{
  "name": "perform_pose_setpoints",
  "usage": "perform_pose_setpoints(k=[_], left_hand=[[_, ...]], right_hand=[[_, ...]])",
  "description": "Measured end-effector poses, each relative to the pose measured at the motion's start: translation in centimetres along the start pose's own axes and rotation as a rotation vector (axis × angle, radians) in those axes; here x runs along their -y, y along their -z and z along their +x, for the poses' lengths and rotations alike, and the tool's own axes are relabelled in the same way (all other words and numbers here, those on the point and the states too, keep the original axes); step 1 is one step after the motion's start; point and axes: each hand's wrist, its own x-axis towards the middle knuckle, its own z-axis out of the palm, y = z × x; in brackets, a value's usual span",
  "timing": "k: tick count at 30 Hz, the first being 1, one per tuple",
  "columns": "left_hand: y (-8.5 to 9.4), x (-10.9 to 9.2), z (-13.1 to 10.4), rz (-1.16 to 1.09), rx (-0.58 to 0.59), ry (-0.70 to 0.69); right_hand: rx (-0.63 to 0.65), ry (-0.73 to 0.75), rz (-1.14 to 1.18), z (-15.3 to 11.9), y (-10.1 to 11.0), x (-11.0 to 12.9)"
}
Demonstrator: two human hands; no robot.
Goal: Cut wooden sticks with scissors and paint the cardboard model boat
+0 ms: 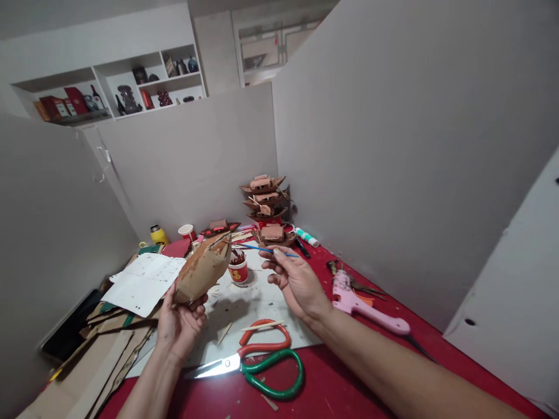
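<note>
My left hand (183,317) grips a cardboard model boat (205,272), tilted up so its tan underside faces me. Reddish-brown paint covers part of its upper side. In my right hand (299,282) a thin blue paintbrush (262,249) is pinched between thumb and fingers, its tip pointing left at the boat's pointed end. Whether the bristles touch the boat I cannot tell. Just behind and between my hands stands a red paper cup (238,269) with brown paint smeared inside its rim. Scissors (257,364) with one orange and one green handle lie in front.
Several finished brown boats (265,201) are stacked at the back. A pink glue gun (367,311) lies at the right. On the left, a white drawn sheet (146,279) rests on cardboard pieces (82,372). A yellow bottle (158,234) stands behind them. Grey panels (187,157) enclose the red table (349,387).
</note>
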Motion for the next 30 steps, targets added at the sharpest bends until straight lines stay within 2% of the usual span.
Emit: perform_pose_setpoints(k=[8,15,21,30], left_hand=[[0.0,-0.3,-0.2,-0.029,0.001,0.019],[0.4,-0.3,0.2,-0.038,0.010,0.018],[0.9,-0.4,0.5,-0.038,0.019,0.011],[0.8,-0.4,0.3,-0.032,0.015,0.017]], right_hand=[[0.041,-0.047,-0.012,-0.9,-0.4,-0.4],[0.005,-0.007,0.001,0.1,0.2,-0.1],[0.056,-0.070,-0.024,-0.9,-0.4,-0.4],[0.016,-0.041,0.011,0.2,0.3,0.0]])
